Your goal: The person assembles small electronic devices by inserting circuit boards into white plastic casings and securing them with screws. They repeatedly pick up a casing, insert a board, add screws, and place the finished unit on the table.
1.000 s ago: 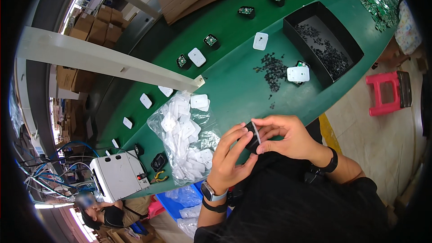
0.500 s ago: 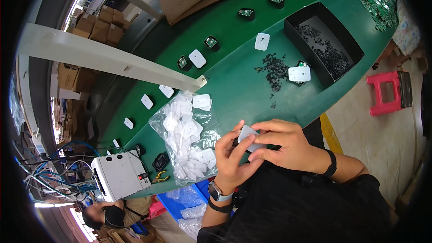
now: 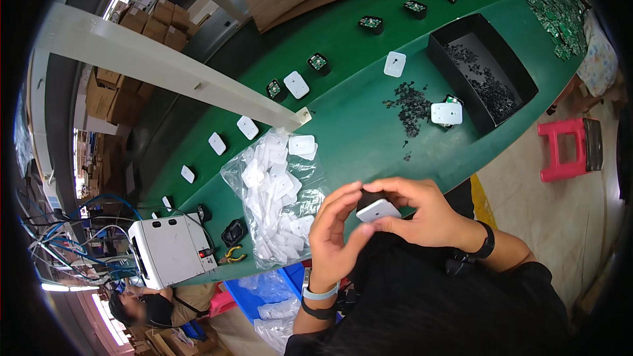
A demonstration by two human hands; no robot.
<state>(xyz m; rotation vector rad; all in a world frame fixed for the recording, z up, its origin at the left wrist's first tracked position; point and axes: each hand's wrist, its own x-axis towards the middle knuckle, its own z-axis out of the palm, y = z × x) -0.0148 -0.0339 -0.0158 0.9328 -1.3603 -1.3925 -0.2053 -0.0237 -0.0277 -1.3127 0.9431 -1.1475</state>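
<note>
Close to my body, both hands hold a small black plastic housing (image 3: 370, 196) with a white rounded cover plate (image 3: 379, 211) on it. The plate's edge is tilted toward me. My left hand (image 3: 333, 237) is closed along the left side, fingertips at the far edge and thumb at the near corner. My right hand (image 3: 427, 216) grips the right side, thumb at the plate's near edge and fingers round the back. Left of my hands, a clear plastic bag (image 3: 239, 170) holds many white plates (image 3: 280, 186). Ahead, another white plate (image 3: 447, 113) rests on a housing with a green circuit board.
Black cable-like pieces (image 3: 410, 107) lie beside a black tray (image 3: 521, 102) on the green table. Housings with boards (image 3: 319, 62) and white plates line the green belt beyond. A pale post (image 3: 198, 84), white machine (image 3: 168, 250) and pliers (image 3: 232, 255) stand or lie left. Co-workers sit at both ends.
My hands have turned the housing, so its black side now shows and the white plate faces more toward me. A co-worker's hand has come into view at the far right end.
</note>
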